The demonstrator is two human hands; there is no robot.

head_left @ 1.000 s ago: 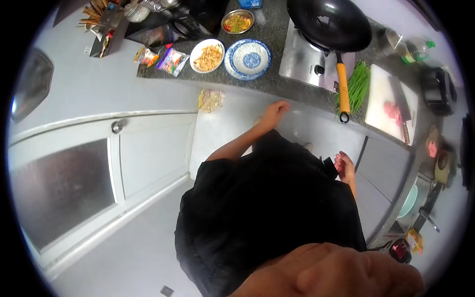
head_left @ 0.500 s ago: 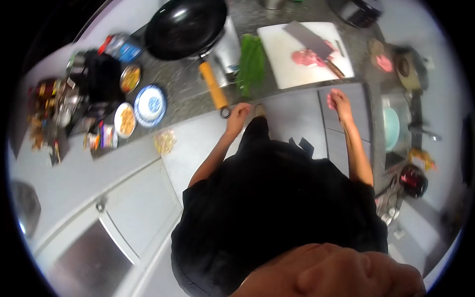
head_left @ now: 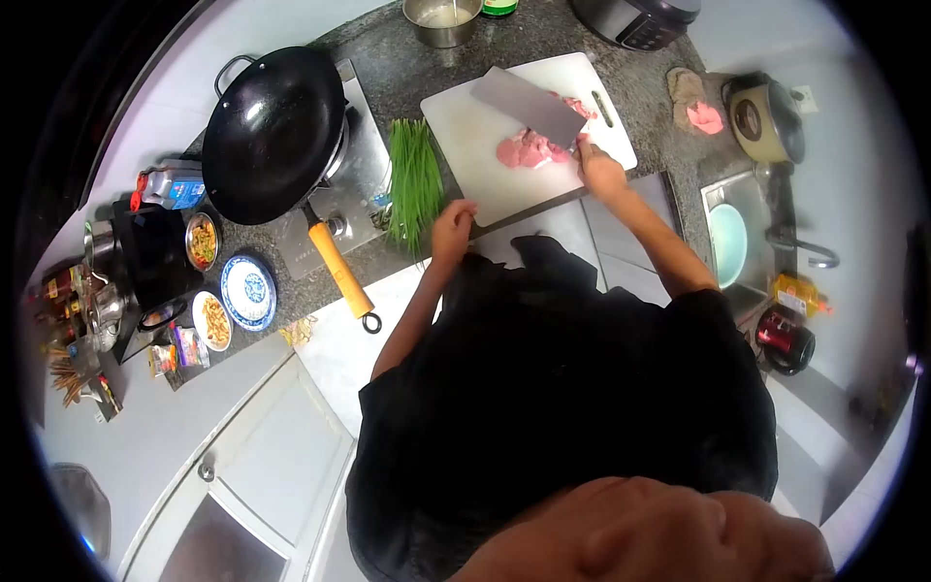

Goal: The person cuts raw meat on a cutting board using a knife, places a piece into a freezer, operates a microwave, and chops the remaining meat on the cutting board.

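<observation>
My right hand (head_left: 601,173) is closed around the handle of a cleaver (head_left: 529,105), whose broad blade lies flat over the white cutting board (head_left: 465,179). Pieces of raw pink meat (head_left: 531,149) are on the board, partly hidden beneath the blade. My left hand (head_left: 452,231) is by the near left corner of the board, fingers curled, with nothing visible in it. Just left of that hand lies a bunch of green chives (head_left: 413,179) along the counter.
A black wok (head_left: 276,131) with a wooden handle (head_left: 339,270) sits on the stove at left. Beyond it are a blue-patterned plate (head_left: 248,293) and bowls of food. A metal pot (head_left: 443,24) and a cooker (head_left: 640,21) stand at the back; a sink (head_left: 713,199) is at right.
My right hand has reached forward from beside my body to the cleaver handle. My left hand has come closer to the board's corner. The camera view has shifted, and I stand nearer the counter.
</observation>
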